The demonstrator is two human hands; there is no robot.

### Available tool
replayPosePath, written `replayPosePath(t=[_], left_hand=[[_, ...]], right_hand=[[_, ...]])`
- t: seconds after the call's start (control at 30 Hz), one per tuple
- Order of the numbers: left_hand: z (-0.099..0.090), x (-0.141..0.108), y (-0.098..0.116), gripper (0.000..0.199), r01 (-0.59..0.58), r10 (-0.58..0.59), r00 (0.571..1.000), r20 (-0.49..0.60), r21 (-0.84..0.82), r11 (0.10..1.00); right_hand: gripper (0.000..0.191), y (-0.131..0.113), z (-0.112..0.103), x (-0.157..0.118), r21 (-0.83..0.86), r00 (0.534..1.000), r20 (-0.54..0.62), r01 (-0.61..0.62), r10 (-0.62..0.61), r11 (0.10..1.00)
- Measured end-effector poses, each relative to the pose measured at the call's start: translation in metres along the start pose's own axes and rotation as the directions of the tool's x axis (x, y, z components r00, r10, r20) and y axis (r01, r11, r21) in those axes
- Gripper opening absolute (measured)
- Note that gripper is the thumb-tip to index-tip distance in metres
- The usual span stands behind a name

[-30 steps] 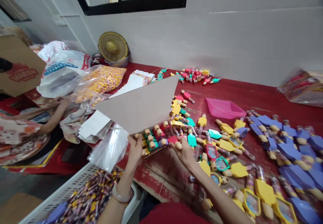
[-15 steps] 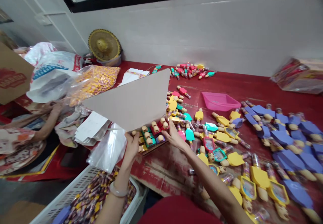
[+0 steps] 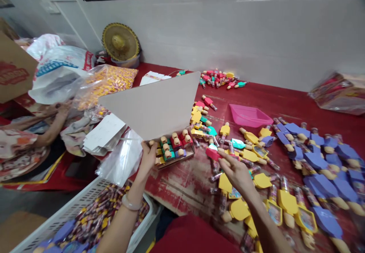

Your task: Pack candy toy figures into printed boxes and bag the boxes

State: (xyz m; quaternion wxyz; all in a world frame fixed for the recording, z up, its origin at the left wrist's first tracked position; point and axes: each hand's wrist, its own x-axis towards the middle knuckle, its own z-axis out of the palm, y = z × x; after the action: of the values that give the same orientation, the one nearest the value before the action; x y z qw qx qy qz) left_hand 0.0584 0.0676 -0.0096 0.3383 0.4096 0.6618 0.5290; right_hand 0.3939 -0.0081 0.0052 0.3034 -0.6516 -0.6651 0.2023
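My left hand (image 3: pixel 148 156) grips the left end of an open display box (image 3: pixel 176 161), thumb on its front corner. The box's tall grey back panel (image 3: pixel 154 106) stands up behind it. Several small toys (image 3: pixel 168 152) with round beige heads and yellow, teal, red or purple bodies sit inside in rows. To the right of the box, my right hand (image 3: pixel 232 169) pinches the end of a red candy-tube toy (image 3: pixel 213 154) at its fingertips, low over the table. Yellow toys (image 3: pixel 239 209) with clear candy tubes lie around that hand.
Purple toys (image 3: pixel 322 158) spread over the right side of the red table (image 3: pixel 288 106). A pink tray (image 3: pixel 251 116) sits behind. Below left is a white basket (image 3: pixel 85 196) of candy tubes. At far left are a co-worker's arms (image 3: pixel 54 127) and a candy bag (image 3: pixel 111 81).
My right hand has left the box's right end and moved right and down to a red toy among the loose ones. My left hand stays on the box.
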Motion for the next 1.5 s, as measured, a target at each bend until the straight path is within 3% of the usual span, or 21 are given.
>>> replayPosePath(t=[0.07, 0.13, 0.27, 0.37, 0.43, 0.6, 0.73, 0.9, 1.07, 1.17, 1.23, 1.33, 1.4, 1.43, 1.5], left_hand=[[0.002, 0.0, -0.001, 0.026, -0.01, 0.01, 1.0, -0.017, -0.007, 1.0], [0.002, 0.0, -0.002, 0.028, -0.001, 0.001, 1.0, -0.009, -0.03, 1.0], [0.002, -0.002, -0.001, 0.032, -0.012, 0.015, 0.999, 0.034, -0.092, 0.996], [0.002, -0.002, -0.001, 0.032, -0.022, 0.028, 0.998, 0.048, -0.122, 0.992], [0.004, -0.001, -0.001, 0.031, -0.011, 0.02, 0.998, 0.062, -0.142, 0.99], [0.005, 0.002, 0.001, 0.028, -0.014, 0.027, 0.996, 0.089, -0.145, 0.989], [0.006, 0.004, 0.004, 0.026, -0.007, 0.014, 0.997, 0.073, -0.099, 0.995], [0.009, 0.007, 0.004, 0.028, 0.004, 0.002, 0.998, 0.06, -0.106, 0.994], [0.011, 0.007, 0.001, 0.029, 0.057, -0.052, 0.997, 0.049, -0.106, 0.993], [0.006, 0.011, 0.017, 0.031, 0.011, -0.007, 0.998, 0.06, -0.071, 0.997], [-0.003, 0.016, 0.044, 0.039, -0.108, 0.118, 0.991, 0.068, -0.126, 0.986], [-0.032, 0.017, 0.1, 0.063, -0.323, 0.367, 0.927, 0.074, -0.338, 0.884], [-0.059, 0.006, 0.123, 0.072, -0.37, 0.459, 0.866, 0.198, -0.363, 0.855], [-0.072, -0.005, 0.125, 0.07, -0.377, 0.467, 0.828, 0.31, -0.31, 0.873], [-0.091, -0.031, 0.103, 0.06, -0.38, 0.405, 0.779, 0.479, -0.154, 0.912]], right_hand=[[0.04, -0.01, -0.008, 0.0, -0.002, 0.987, 0.051, 0.151, -0.151, 0.989], [0.036, -0.019, 0.004, 0.004, -0.1, 0.958, 0.117, 0.273, -0.261, 0.957], [0.033, -0.03, 0.036, 0.024, -0.367, 0.902, 0.269, 0.421, -0.339, 0.829], [0.029, -0.041, 0.036, 0.038, -0.367, 0.806, 0.436, 0.565, -0.4, 0.739], [0.03, -0.053, 0.029, 0.047, -0.377, 0.771, 0.513, 0.597, -0.377, 0.708], [0.033, -0.077, 0.025, 0.067, -0.446, 0.797, 0.557, 0.524, -0.233, 0.726], [0.04, -0.081, 0.031, 0.081, -0.531, 0.891, 0.441, 0.354, -0.106, 0.77], [0.032, -0.083, 0.033, 0.081, -0.516, 0.898, 0.43, 0.329, -0.093, 0.791], [0.043, -0.096, 0.046, 0.081, -0.498, 0.968, 0.249, 0.099, 0.032, 0.861], [0.055, -0.099, 0.06, 0.085, -0.413, 0.968, 0.248, 0.072, 0.036, 0.908], [0.064, -0.095, 0.063, 0.087, -0.331, 0.962, 0.268, 0.04, 0.053, 0.943], [0.071, -0.079, 0.048, 0.089, -0.057, 0.959, 0.275, -0.052, 0.066, 0.997], [0.085, -0.061, 0.024, 0.084, 0.166, 0.959, 0.27, -0.131, 0.082, 0.977], [0.094, -0.05, 0.009, 0.079, 0.252, 0.953, 0.288, -0.167, 0.091, 0.953], [0.102, -0.027, -0.017, 0.061, 0.338, 0.914, 0.399, -0.216, 0.068, 0.916]])
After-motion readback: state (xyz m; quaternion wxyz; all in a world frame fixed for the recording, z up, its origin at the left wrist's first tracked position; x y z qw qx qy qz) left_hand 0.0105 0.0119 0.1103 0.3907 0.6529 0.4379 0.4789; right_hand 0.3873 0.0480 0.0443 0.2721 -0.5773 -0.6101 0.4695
